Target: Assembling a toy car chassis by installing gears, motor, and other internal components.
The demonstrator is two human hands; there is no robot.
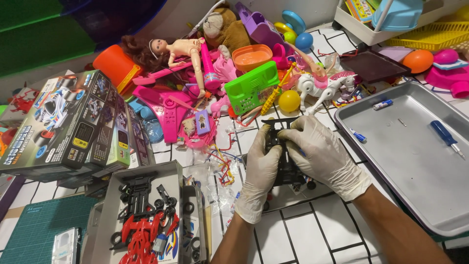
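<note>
At the left edge of the white tiled table [312, 230] lay a green cutting mat [41, 222] and a stack of toy car kit boxes [73, 122], and just right of them an open box tray [168, 171] held red and black car parts [141, 227]. Near the middle of the table, the left hand [259, 168], in a pale glove, was wrapped around the left side of a small black toy car chassis [286, 168], thumb on top. The right hand [320, 154], gloved too, closed over the chassis from above and from the right, fingers pressing on its upper face. Both grips were narrow and firm on the chassis, which was held just above the tiles. Judging by this, the work would go best with the left hand steady and the right pressing evenly, so no small piece sprang loose. Behind the hands lay a heap of pink and bright toys [234, 73]. Along the right edge sat a metal tray [415, 166] with a blue screwdriver [445, 137].
</note>
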